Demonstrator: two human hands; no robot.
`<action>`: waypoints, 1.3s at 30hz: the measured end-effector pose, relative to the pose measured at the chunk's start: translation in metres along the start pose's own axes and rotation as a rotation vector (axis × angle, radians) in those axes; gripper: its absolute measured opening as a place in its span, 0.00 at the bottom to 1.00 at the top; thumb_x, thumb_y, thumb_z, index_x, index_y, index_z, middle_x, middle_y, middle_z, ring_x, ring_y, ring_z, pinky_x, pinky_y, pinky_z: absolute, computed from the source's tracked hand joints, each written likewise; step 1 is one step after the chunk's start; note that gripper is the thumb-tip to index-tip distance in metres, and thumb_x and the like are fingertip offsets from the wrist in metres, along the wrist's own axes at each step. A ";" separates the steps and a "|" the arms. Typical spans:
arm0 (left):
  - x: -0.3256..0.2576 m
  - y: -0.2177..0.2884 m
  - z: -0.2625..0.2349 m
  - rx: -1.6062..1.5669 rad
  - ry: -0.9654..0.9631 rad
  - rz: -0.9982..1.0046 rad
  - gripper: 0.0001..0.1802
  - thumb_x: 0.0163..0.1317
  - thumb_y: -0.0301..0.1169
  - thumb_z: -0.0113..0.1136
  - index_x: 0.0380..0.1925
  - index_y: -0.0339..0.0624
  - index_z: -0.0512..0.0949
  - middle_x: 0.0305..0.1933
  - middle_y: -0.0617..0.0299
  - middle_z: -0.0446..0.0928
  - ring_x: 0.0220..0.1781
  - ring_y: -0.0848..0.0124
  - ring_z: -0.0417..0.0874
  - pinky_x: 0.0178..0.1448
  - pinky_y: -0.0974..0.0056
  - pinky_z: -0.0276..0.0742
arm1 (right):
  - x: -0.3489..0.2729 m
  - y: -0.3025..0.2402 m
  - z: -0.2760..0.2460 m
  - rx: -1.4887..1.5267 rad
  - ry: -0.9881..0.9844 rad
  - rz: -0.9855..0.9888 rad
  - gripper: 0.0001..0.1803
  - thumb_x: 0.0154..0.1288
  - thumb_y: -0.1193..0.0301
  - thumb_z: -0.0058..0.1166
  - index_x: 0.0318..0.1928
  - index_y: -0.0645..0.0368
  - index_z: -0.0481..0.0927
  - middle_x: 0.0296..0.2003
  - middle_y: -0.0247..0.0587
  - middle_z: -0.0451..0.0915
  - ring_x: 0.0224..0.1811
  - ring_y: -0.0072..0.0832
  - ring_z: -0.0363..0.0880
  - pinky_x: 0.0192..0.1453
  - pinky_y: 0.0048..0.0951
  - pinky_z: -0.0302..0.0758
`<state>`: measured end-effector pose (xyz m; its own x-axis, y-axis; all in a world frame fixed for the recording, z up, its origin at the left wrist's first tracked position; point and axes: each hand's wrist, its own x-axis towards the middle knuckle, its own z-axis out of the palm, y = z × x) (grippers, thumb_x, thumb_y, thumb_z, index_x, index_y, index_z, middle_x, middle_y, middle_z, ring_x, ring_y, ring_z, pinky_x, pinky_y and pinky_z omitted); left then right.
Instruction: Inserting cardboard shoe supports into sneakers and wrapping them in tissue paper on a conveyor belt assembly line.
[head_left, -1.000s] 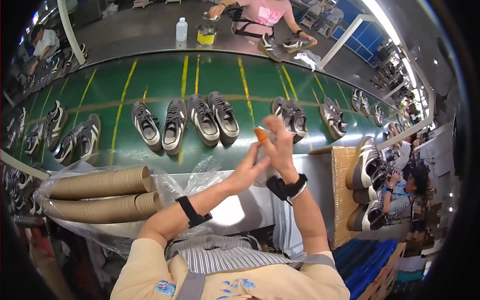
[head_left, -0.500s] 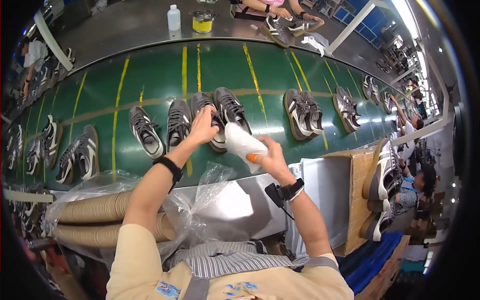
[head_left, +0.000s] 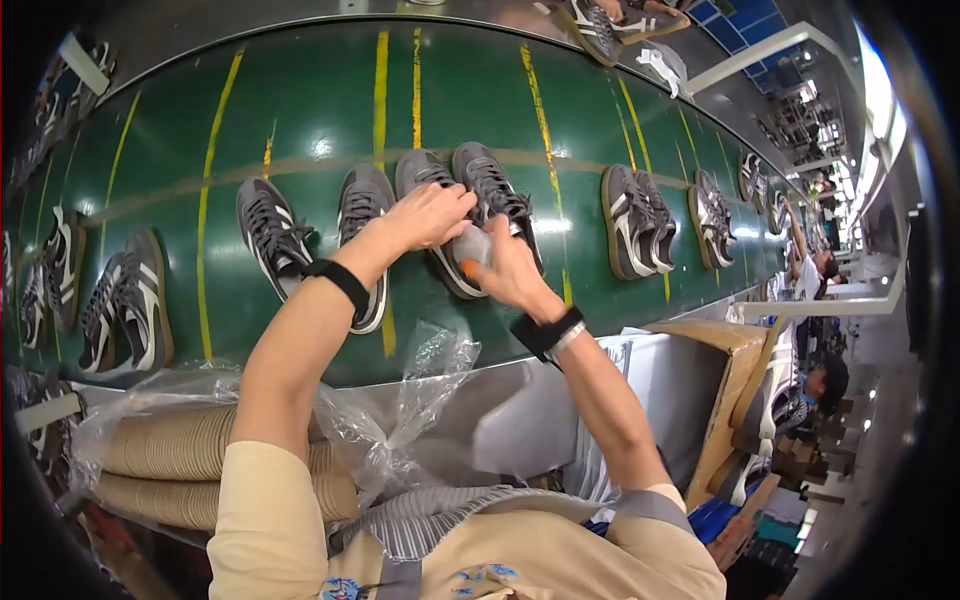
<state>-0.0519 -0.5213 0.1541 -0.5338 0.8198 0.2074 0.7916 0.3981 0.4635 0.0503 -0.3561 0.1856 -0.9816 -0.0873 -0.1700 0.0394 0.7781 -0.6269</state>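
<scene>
I log, centre-frame: grey sneaker [head_left: 423, 171], toe up-frame; left hand [head_left: 430, 214] across it (grip unclear); right hand [head_left: 512, 270], heelward, clasping white wad [head_left: 473, 243].

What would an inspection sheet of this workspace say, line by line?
Surface: green work surface, marked with yellow lines.
Job's things: grey shoe, third from left in the central four; white wad at its opening, whether inside unclear.
Clutter: clear plastic bag, ridged brown stacks, cardboard box along the near edge.
Left hand: on the shoe's upper.
Right hand: gripping the wad.
Cables: nothing seen.
Surroundings: other grey shoes to both sides; co-worker's hand at the far side.
</scene>
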 end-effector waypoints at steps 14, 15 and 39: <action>-0.024 -0.004 -0.033 -0.156 -0.002 -0.173 0.16 0.58 0.38 0.63 0.38 0.40 0.73 0.40 0.50 0.73 0.48 0.50 0.76 0.49 0.52 0.73 | -0.051 -0.001 0.017 -0.089 -0.082 -0.333 0.34 0.42 0.70 0.68 0.49 0.68 0.66 0.44 0.60 0.68 0.49 0.58 0.69 0.55 0.46 0.70; -0.026 0.001 -0.052 -0.104 0.000 -0.071 0.16 0.57 0.38 0.64 0.38 0.41 0.73 0.40 0.51 0.73 0.49 0.50 0.76 0.50 0.52 0.73 | -0.034 0.017 0.025 -0.084 -0.091 -0.284 0.34 0.40 0.70 0.69 0.47 0.69 0.66 0.44 0.60 0.68 0.49 0.59 0.68 0.56 0.48 0.69; -0.340 0.260 -0.081 -0.062 0.078 -0.464 0.46 0.37 0.34 0.76 0.60 0.37 0.67 0.56 0.49 0.73 0.58 0.51 0.74 0.62 0.53 0.68 | -0.233 -0.150 0.122 0.741 -0.516 -0.280 0.05 0.57 0.78 0.60 0.34 0.66 0.81 0.29 0.40 0.82 0.33 0.25 0.79 0.41 0.28 0.74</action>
<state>0.3116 -0.7294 0.2739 -0.8492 0.5272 0.0293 0.4466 0.6875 0.5727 0.2956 -0.5281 0.2266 -0.7766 -0.6133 -0.1443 0.0976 0.1092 -0.9892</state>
